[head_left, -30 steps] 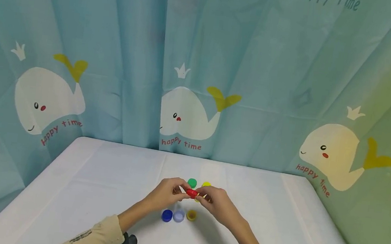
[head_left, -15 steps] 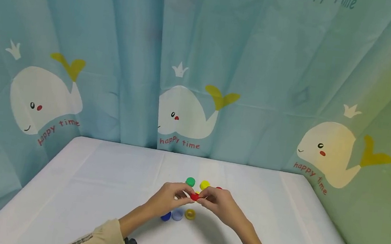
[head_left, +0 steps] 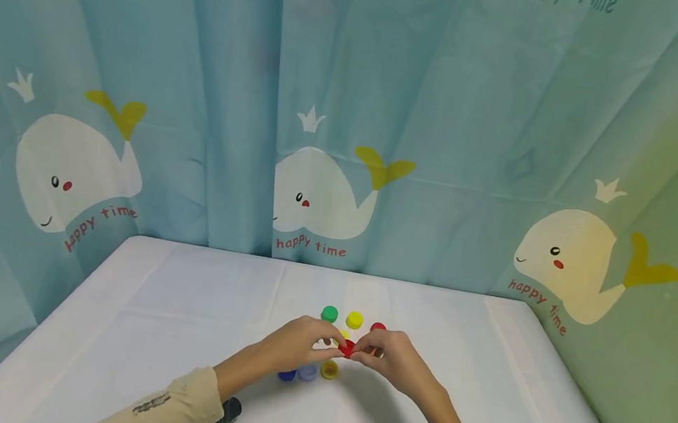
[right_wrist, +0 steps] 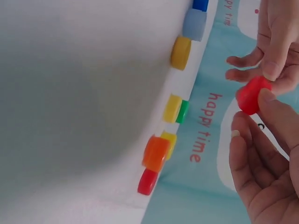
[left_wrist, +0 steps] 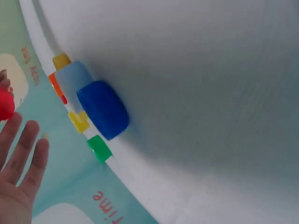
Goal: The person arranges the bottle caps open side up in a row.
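Both hands meet above the table around a small smooth red lump of modelling clay (head_left: 346, 348). My left hand (head_left: 299, 343) pinches its left side between thumb and fingers. On the other side, thumb and fingers of my right hand (head_left: 395, 361) pinch it too. In the right wrist view the clay (right_wrist: 249, 99) looks rounded and uneven, with both thumbs on it. Only part of the clay (left_wrist: 5, 105) shows at the edge of the left wrist view, beside spread fingers (left_wrist: 35, 165).
Below the hands stand small round tubs: dark blue (head_left: 286, 375), pale blue (head_left: 307, 372) and gold (head_left: 329, 370). Beyond them are green (head_left: 329, 314), yellow (head_left: 354, 320) and red (head_left: 378, 326) pieces. An orange piece (right_wrist: 156, 154) stands near the red one. A whale-print curtain (head_left: 465, 114) hangs behind the table.
Both hands have shifted a little to the right and nearer the body, keeping the red clay between them. The clay appears turned or reshaped compared with its earlier elongated outline.
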A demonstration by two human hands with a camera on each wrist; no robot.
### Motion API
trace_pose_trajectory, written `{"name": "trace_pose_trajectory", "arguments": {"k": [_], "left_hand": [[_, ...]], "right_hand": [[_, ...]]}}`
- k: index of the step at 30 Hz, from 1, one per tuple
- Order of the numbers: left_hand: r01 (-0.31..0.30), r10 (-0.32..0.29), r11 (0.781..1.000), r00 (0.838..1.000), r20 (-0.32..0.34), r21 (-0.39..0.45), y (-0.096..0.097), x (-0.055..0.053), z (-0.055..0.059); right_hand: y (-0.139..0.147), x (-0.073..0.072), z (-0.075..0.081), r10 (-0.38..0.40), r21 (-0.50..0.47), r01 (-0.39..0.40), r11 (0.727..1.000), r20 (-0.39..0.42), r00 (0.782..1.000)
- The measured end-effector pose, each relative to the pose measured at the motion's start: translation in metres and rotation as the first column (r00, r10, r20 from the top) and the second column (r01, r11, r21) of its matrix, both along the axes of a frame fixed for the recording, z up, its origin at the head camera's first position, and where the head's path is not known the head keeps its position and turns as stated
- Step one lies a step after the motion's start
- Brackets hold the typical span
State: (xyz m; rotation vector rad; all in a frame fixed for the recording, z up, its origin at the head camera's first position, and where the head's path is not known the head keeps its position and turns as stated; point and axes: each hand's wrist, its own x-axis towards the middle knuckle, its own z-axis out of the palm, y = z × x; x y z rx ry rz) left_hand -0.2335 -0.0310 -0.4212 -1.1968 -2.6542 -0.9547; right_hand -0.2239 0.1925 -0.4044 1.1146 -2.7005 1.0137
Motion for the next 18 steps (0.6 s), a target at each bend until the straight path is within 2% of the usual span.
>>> {"name": "trace_pose_trajectory", "arguments": {"k": [3,7,10,15,18], "left_hand": [[0.032,-0.033,0.988,0.999,-0.006,-0.15,0.003,-0.001,0.004],[0.098,-0.089,0.957,0.995,0.043,-0.272,0.008,-0.003,0.006],[0.127,-0.113,0.938,0.992,0.061,-0.321,0.011,-0.003,0.006],[0.144,-0.147,0.91,0.989,0.024,-0.389,0.013,-0.002,0.001],[0.142,-0.151,0.896,0.989,0.014,-0.421,0.015,-0.002,-0.002]], "right_hand": [[0.003,0.0,-0.002,0.002,0.054,-0.002,0.999,0.004,1.0],[0.008,0.0,-0.006,-0.045,0.119,0.041,0.992,0.03,0.999],[0.008,-0.003,-0.009,-0.039,0.179,0.034,0.983,0.028,0.999],[0.002,-0.008,-0.017,0.022,0.275,-0.033,0.961,0.045,0.999],[0.0,-0.01,-0.021,0.009,0.305,-0.031,0.952,0.072,0.997]]}}
